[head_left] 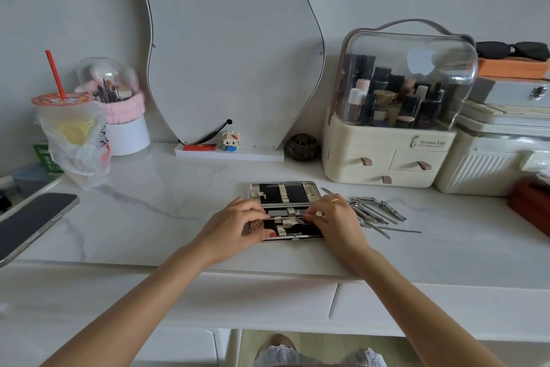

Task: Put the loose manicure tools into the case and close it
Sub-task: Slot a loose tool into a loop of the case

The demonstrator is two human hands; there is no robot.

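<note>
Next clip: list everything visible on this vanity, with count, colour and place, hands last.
manicure case: one, open, black lining, desk centre.
loose manicure tools: a pile, count unclear, silver, right of the case.
mirror: one, wavy outline, against the wall.
cosmetics organiser: one, cream with clear lid, right.
brush holder: one, white and pink, left rear.
drink cup: one, red straw, in a plastic bag, left.
phone: one, dark, left edge.
toy figure: one, white, on the mirror base.
sunglasses: one pair, black, on the stacked boxes, far right.
left hand: on the case's left end.
right hand: ringed, on the case's right end.
</note>
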